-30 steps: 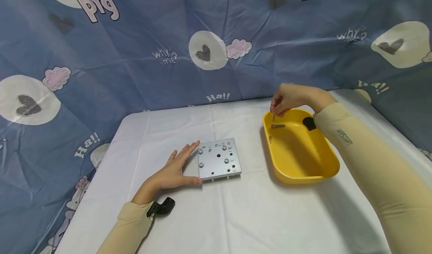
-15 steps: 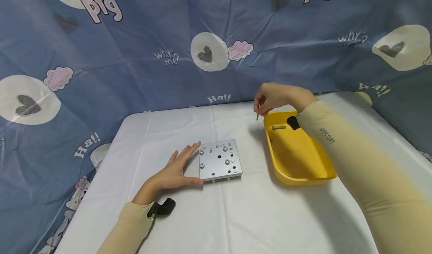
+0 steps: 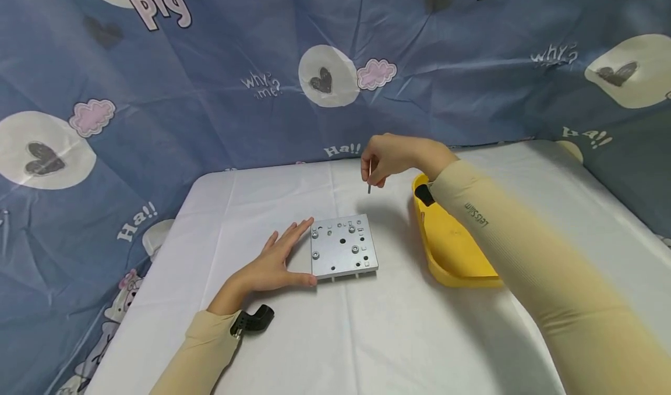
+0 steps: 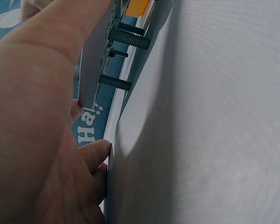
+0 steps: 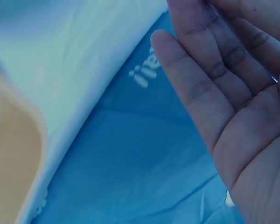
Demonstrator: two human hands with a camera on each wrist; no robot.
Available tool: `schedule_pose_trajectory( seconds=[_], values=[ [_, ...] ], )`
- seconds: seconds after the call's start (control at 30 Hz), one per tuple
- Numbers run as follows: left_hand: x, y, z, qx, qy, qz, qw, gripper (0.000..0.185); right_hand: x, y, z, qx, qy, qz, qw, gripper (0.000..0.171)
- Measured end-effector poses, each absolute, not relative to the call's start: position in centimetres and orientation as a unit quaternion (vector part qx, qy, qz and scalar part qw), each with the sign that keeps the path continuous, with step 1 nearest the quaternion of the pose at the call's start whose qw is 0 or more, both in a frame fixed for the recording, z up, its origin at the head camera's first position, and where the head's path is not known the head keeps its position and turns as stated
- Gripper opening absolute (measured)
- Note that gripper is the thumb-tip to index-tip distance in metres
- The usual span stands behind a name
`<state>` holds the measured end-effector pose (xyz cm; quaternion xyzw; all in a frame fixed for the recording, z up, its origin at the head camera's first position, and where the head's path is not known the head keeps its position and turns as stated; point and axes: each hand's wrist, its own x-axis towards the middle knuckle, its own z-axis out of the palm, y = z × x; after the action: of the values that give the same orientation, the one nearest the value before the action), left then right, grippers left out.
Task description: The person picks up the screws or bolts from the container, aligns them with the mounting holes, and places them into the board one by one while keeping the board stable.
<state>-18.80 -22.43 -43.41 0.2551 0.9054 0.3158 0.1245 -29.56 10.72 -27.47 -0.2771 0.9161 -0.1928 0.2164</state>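
Note:
A square silver metal plate point(image 3: 343, 243) with holes and several socket-head screws lies on the white table. In the left wrist view, threaded screw shafts point(image 4: 129, 38) stick out below the plate and it stands raised off the cloth. My left hand point(image 3: 269, 271) is spread at the plate's left side, its straight thumb and index finger touching the two left corners. My right hand point(image 3: 390, 157) pinches a thin metal screw point(image 3: 369, 189), tip down, above the table behind the plate. Most of that screw is hidden by the fingers.
A yellow tray point(image 3: 445, 281) stands to the right of the plate, partly covered by my right forearm. A small screw point(image 3: 423, 215) lies at its left inner wall. A blue printed cloth point(image 3: 236, 121) hangs behind the table.
My right hand has lifted the screw out of the yellow tray and moved left, towards the plate. The left hand and the plate have stayed in place.

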Motion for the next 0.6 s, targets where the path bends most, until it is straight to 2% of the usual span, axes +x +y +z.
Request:
schedule_pose_trajectory(
  seconds=[0.4, 0.6],
  values=[
    [-18.5, -22.4, -43.0, 0.252, 0.904, 0.319, 0.132, 0.125, -29.1, 5.4, -29.0, -0.31, 0.899, -0.194, 0.242, 0.004],
    [-18.4, -22.6, -42.9, 0.261, 0.9, 0.328, 0.121, 0.125, -28.7, 3.3, -29.4, -0.315, 0.905, -0.164, 0.236, 0.005]
  ],
)
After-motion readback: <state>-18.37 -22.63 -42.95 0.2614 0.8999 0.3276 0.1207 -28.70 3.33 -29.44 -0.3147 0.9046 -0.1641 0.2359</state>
